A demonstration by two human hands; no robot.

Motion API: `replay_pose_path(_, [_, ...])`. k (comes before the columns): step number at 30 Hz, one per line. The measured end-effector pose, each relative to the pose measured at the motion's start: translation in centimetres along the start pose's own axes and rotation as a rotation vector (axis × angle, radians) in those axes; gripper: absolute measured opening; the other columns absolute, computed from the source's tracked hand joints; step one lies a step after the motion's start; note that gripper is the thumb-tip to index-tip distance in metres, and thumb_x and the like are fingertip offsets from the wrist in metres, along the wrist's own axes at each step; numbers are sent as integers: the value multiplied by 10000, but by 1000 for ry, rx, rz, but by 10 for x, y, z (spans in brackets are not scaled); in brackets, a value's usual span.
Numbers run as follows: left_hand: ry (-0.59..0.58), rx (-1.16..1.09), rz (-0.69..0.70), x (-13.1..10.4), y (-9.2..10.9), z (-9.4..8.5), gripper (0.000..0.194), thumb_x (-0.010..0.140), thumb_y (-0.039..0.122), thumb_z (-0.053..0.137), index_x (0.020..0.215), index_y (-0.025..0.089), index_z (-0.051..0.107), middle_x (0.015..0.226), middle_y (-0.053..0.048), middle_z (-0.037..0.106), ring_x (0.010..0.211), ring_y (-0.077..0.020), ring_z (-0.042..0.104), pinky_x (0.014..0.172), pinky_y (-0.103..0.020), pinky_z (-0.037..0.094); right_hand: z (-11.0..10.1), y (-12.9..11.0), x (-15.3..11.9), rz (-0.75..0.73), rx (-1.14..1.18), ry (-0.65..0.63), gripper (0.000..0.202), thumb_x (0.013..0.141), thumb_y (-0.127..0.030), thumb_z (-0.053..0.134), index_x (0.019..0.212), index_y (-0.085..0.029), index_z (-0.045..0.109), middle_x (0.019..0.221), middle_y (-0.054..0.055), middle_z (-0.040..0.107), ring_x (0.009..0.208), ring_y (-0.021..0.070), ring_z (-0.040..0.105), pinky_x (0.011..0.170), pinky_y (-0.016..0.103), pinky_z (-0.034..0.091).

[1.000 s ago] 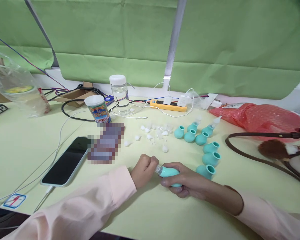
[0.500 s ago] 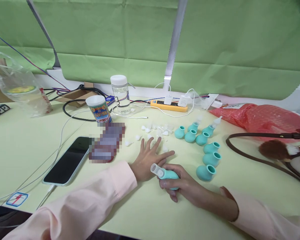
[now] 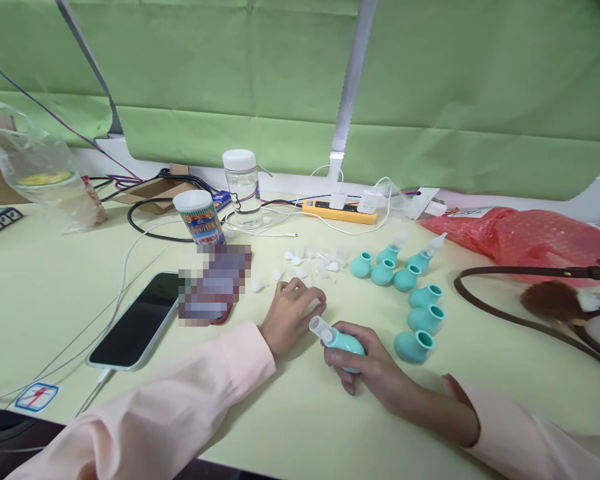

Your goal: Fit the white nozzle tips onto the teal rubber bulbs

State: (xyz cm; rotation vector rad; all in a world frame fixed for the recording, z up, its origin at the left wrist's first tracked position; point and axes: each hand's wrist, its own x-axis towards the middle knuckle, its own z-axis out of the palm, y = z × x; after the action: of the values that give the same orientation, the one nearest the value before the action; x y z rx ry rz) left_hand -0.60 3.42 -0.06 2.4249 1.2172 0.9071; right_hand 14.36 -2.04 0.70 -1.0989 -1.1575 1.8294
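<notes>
My right hand (image 3: 375,363) is wrapped round a teal rubber bulb (image 3: 347,343), apparently part of a nasal aspirator. A clear plastic tube (image 3: 321,328) is fitted in the bulb's mouth and points up and to the left. Just left of it, my left hand (image 3: 293,317) has its fingers curled in a pinch around a small translucent nozzle tip (image 3: 314,305), partly hidden by the fingers. Several loose white and clear nozzle pieces (image 3: 325,261) lie scattered beyond my left hand. To the right stand several open teal bulbs (image 3: 425,320); two farther back carry clear tips (image 3: 437,244).
A black-screened phone (image 3: 137,320) and a blurred-out phone-like object (image 3: 215,287) lie on the left. Behind them are a printed tub (image 3: 200,220) and a white-lidded bottle (image 3: 243,193). A yellow power strip (image 3: 339,212), red bubble wrap (image 3: 525,237) and a brown strap (image 3: 510,270) are farther back and right.
My left hand's spread fingers have drawn in and closed on a small nozzle tip. My right hand, still gripping the bulb, has shifted slightly right.
</notes>
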Motion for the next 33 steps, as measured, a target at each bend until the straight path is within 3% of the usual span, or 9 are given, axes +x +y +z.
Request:
replay_pose_path(2, [107, -263, -130, 0, 2, -3, 97, 794, 259, 466, 740, 179, 456, 722, -21, 569, 698, -147, 483, 656, -288, 370, 0, 0, 0, -29, -19, 67, 201, 647, -285, 633, 669, -161, 476, 515, -58, 438, 387, 45, 356, 349, 186, 359])
replay_pose_path(4, [130, -571, -274, 0, 5, -6, 124, 801, 299, 456, 772, 190, 404, 689, -9, 571, 617, -123, 477, 588, -248, 368, -1, 0, 0, -34, -43, 101, 207, 666, -316, 616, 670, -161, 478, 559, -38, 490, 401, 51, 385, 367, 195, 377])
replay_pose_path(8, [-16, -1106, -418, 2, 13, -13, 236, 839, 369, 376, 996, 193, 383, 830, -75, 644, 768, -159, 541, 652, -272, 390, 0, 0, 2, -73, -95, 124, 240, 706, -377, 569, 678, -147, 503, 624, -2, 540, 429, 66, 436, 389, 210, 399])
replay_pose_path(12, [-136, -1360, -477, 2, 14, -14, 278, 850, 403, 338, 888, 161, 468, 1031, -141, 602, 970, -224, 528, 713, -305, 384, 1, 1, 2, -63, -126, 116, 306, 719, -431, 531, 643, -136, 500, 595, 4, 518, 431, 73, 439, 366, 203, 379])
replay_pose_path(19, [-109, -1448, -463, -2, 19, -12, 237, 842, 390, 382, 729, 182, 378, 971, -88, 617, 1053, -245, 498, 801, -357, 369, 1, 1, 1, -44, -162, 78, 279, 732, -420, 515, 663, -157, 452, 548, -30, 469, 425, 62, 401, 364, 182, 305])
replay_pose_path(25, [-108, -1451, -488, -7, 26, -9, 238, 836, 401, 384, 735, 194, 325, 1007, -80, 598, 996, -236, 533, 825, -409, 370, 0, 2, 3, -83, -193, 45, 267, 757, -405, 484, 664, -159, 439, 527, -42, 434, 410, 54, 342, 367, 189, 270])
replay_pose_path(33, [-31, -1396, -457, -10, 32, -10, 200, 873, 354, 316, 747, 200, 334, 1044, -82, 593, 1140, -184, 414, 927, -390, 289, -1, 1, 2, -106, -249, 29, 300, 766, -392, 479, 594, -154, 416, 504, -49, 380, 422, 50, 314, 388, 192, 238])
